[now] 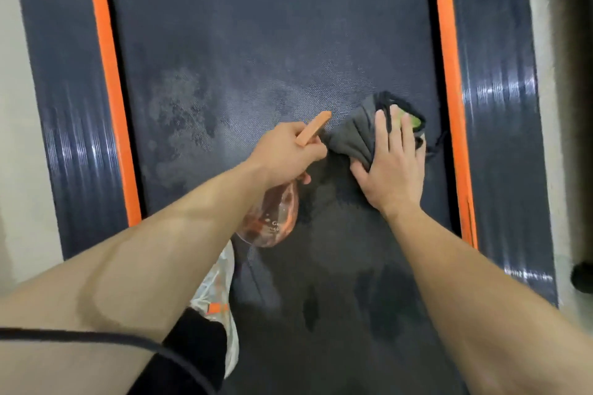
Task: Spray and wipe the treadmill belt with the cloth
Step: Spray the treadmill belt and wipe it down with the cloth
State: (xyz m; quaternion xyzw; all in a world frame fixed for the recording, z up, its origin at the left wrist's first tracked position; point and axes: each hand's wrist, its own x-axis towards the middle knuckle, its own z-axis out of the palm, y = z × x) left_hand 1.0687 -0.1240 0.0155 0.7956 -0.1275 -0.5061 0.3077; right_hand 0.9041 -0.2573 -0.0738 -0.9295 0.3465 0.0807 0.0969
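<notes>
The step in hand is the wipe. The right hand point(391, 167) lies flat with straight fingers on the grey cloth point(353, 138), pressing it onto the treadmill belt point(256, 26) near the belt's right edge. The left hand point(285, 151) is wrapped round the neck of the spray bottle point(276, 218), its orange trigger point(313, 133) pointing up the belt, and it holds the bottle above the belt's middle, just beside the cloth.

Pale wet blotches lie toward the belt's left edge, so the wipe likely does best drawn from the right edge straight across to them under an even, flat palm. The cloth is bunched, and spreading it would probably cover more. The bottle should lift clear of the cloth's path.

Counted:
- one cloth
- one spray bottle
- two hands, apart
- two orange strips point(109, 74), one along each long edge of the belt
- two dark side rails point(64, 74) outside them
- one shoe point(221, 282) at the belt's near left edge
</notes>
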